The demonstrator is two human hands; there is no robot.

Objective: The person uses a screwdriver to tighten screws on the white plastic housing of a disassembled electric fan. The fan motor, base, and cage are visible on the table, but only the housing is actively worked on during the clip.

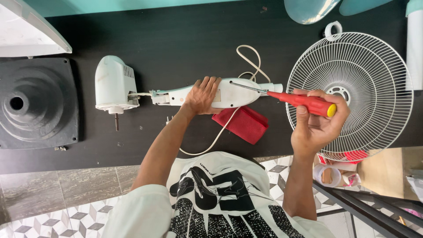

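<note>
On the table (185, 26), the fan neck (229, 93) lies across the middle of the frame, with the motor housing (113, 83) at its left end and the cloth (245, 123) just below it. The fan base (37, 103) sits at the far left, and the wire grille (357, 83) fills the right side. The left hand (202, 94) rests on the neck; the right hand (315, 125), lower right of it, holds the screwdriver (304, 102) over the grille's left edge, tip on the neck.

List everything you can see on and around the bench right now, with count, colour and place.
fan neck housing: 1, white, bench centre
motor head: 1, white, left of housing
power cord: 1, cream, looped behind housing
cloth: 1, red, under housing
screwdriver: 1, red with yellow cap, tip on housing
fan guard: 1, white wire, right
fan base: 1, dark grey, far left
fan blade: 1, pale teal, top edge
tape roll: 1, clear, lower right
left hand: on housing
right hand: grips screwdriver
</note>
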